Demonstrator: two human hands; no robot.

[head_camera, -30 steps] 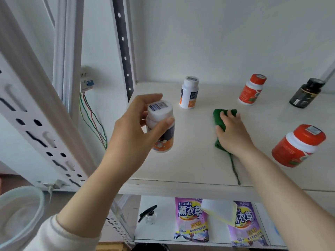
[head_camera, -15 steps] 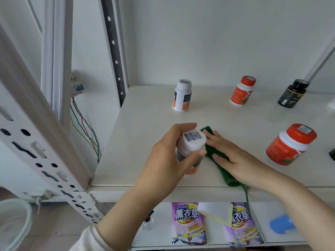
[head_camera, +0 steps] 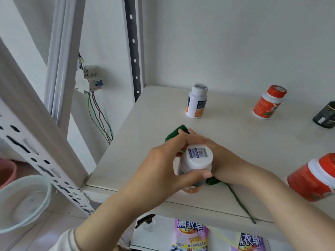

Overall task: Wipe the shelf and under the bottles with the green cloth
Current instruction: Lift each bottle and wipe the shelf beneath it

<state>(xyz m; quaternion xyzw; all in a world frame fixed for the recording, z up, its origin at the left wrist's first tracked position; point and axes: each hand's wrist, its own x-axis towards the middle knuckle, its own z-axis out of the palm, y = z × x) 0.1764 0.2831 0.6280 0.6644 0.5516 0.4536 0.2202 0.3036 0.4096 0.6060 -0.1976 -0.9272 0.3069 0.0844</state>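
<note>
My left hand [head_camera: 163, 171] grips a white-capped bottle [head_camera: 196, 161] with an orange label and holds it above the front left of the cream shelf [head_camera: 137, 151]. Behind that bottle, my right hand [head_camera: 217, 156] presses the green cloth [head_camera: 175, 133] flat on the shelf; the cloth's far end sticks out past my fingers and a loose green thread [head_camera: 239, 201] trails to the front edge. A second white bottle [head_camera: 196, 100] stands at the back. Two red-capped bottles stand at the back right [head_camera: 268, 102] and near right [head_camera: 313, 178].
A dark bottle [head_camera: 326, 115] is cut off at the right edge. A perforated upright [head_camera: 133, 48] rises at the shelf's back left corner, with a breaker box and wires [head_camera: 89, 81] beside it. A clear basin [head_camera: 23, 201] sits lower left. Purple pouches [head_camera: 190, 234] lie on the shelf below.
My right hand has slid the green cloth leftward and toward the front of the shelf. My left hand has carried the lifted bottle rightward, so it now covers part of my right hand.
</note>
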